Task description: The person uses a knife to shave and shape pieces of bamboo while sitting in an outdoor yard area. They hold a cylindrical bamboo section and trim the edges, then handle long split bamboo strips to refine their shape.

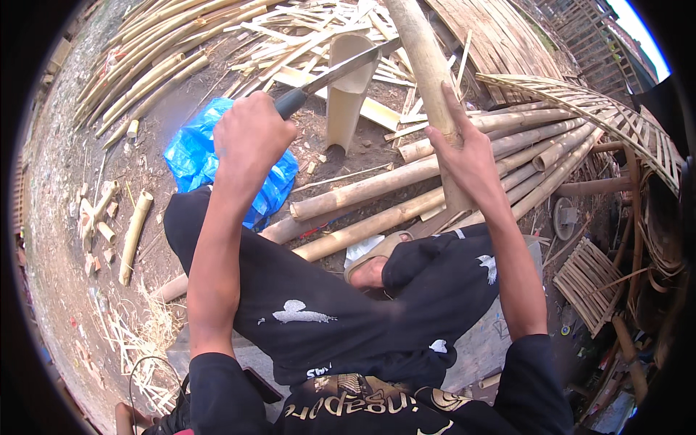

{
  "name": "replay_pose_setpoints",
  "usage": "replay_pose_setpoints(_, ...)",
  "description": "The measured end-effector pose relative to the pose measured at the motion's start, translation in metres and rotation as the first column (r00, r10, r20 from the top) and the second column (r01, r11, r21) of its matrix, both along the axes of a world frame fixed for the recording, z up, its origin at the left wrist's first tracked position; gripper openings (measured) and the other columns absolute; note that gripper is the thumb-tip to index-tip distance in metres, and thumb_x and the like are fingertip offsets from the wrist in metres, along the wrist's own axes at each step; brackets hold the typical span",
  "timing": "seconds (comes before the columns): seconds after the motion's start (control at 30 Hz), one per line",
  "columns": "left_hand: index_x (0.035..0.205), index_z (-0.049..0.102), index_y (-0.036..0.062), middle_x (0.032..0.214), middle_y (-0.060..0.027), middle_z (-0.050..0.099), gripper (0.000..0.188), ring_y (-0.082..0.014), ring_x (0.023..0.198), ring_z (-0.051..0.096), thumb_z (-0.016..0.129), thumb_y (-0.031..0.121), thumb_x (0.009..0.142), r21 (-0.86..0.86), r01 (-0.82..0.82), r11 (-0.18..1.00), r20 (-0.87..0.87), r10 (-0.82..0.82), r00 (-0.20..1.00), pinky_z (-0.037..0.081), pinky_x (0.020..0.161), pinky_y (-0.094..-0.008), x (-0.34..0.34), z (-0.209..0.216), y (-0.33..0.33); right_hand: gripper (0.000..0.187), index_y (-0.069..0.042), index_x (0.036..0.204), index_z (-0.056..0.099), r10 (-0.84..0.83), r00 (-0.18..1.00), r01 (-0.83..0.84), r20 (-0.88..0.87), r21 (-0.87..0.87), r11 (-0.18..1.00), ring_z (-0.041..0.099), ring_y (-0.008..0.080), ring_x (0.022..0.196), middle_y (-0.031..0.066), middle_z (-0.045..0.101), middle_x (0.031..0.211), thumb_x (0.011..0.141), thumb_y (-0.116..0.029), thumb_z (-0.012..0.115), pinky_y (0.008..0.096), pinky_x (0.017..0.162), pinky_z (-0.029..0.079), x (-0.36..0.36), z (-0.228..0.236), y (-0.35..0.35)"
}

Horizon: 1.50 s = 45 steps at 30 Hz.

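Your left hand is a closed fist around the handle of the knife; you show mostly its back, so the fingertips are hidden, as is the part of the handle inside the grip. The blade slants up from that fist toward the pole, and whether its far end bites into the pole, just touches it or passes behind cannot be made out. Your right hand is partly curled on the pole and has hold of it, thumb across the near face and forefinger stretched up along it; the other fingers are hard to see. The pole leans up and away from that hand, its top cut off by the upper edge. Between your hands, behind the blade, stands a split tube, partly covered by the knife. Below your right hand, a stack of canes is partly hidden by the pole and your legs. Your left forearm covers part of the blue sheet, and farther beyond your hands, the slats overlap too thickly to tell apart.
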<state>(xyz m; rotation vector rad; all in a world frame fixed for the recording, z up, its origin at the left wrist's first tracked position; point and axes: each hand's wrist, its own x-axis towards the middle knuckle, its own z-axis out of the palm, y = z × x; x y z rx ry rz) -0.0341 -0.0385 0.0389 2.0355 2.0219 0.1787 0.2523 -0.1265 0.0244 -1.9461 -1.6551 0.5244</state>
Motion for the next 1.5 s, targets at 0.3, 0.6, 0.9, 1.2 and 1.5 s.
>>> replay_pose_setpoints(0.3, 0.09, 0.074, -0.0025, 0.089, -0.0306, 0.071, 0.029, -0.046, 0.092, 0.071, 0.066, 0.024, 0.082, 0.152, -0.009, 0.988, 0.04, 0.003, 0.999, 0.055, 0.086, -0.0535, -0.039, -0.033, 0.03, 0.072, -0.018, 0.158, 0.041, -0.014, 0.978, 0.128, -0.209, 0.545, 0.829, 0.067, 0.0179, 0.101, 0.0158, 0.067, 0.127, 0.094, -0.026, 0.073, 0.0327, 0.088, 0.056, 0.007, 0.094, -0.011)
replay_pose_setpoints(0.6, 0.091, 0.073, -0.0054, 0.089, -0.0319, 0.07, 0.029, -0.0455, 0.09, 0.071, 0.068, 0.021, 0.081, 0.1, 0.043, 0.994, 0.022, -0.045, 0.999, 0.055, 0.084, -0.0517, -0.037, -0.035, 0.035, 0.07, -0.025, 0.157, 0.041, -0.027, 0.993, 0.1, -0.113, 0.713, 0.694, 0.069, 0.0272, 0.105, 0.0228, 0.068, 0.12, 0.094, -0.027, 0.071, 0.0382, 0.089, 0.055, -0.019, 0.033, 0.018)
replay_pose_setpoints(0.9, 0.091, 0.073, -0.0064, 0.089, -0.0356, 0.068, 0.028, -0.0487, 0.091, 0.07, 0.068, 0.02, 0.081, 0.086, 0.107, 0.991, 0.0, -0.107, 0.994, 0.055, 0.085, -0.0523, -0.081, -0.089, 0.075, 0.073, -0.017, 0.159, 0.04, 0.054, 0.904, 0.08, -0.424, 0.293, 0.953, 0.057, 0.0214, 0.129, 0.0158, 0.057, 0.147, 0.094, -0.024, 0.072, 0.0346, 0.11, 0.043, 0.0, -0.016, -0.016)
replay_pose_setpoints(1.2, 0.088, 0.074, -0.0077, 0.083, -0.0358, 0.067, 0.027, -0.0463, 0.086, 0.071, 0.068, 0.018, 0.081, 0.044, 0.107, 0.993, 0.036, -0.108, 0.993, 0.056, 0.081, -0.0515, -0.054, -0.075, 0.05, 0.061, -0.007, 0.15, 0.044, -0.233, 0.858, 0.5, -0.458, 0.848, 0.176, 0.065, 0.0245, 0.098, 0.0204, 0.06, 0.13, 0.097, -0.027, 0.065, 0.0326, 0.078, 0.057, -0.032, 0.109, 0.011)
replay_pose_setpoints(1.5, 0.081, 0.068, -0.0093, 0.082, -0.0347, 0.068, 0.023, -0.0494, 0.083, 0.07, 0.067, 0.014, 0.078, 0.161, 0.145, 0.976, -0.046, -0.139, 0.989, 0.056, 0.079, -0.0535, -0.059, -0.087, 0.03, 0.07, -0.028, 0.156, 0.044, 0.009, 0.986, -0.025, -0.165, -0.095, 0.995, 0.063, 0.0324, 0.126, 0.0265, 0.064, 0.134, 0.092, -0.024, 0.071, 0.0394, 0.107, 0.046, -0.023, -0.027, -0.027)
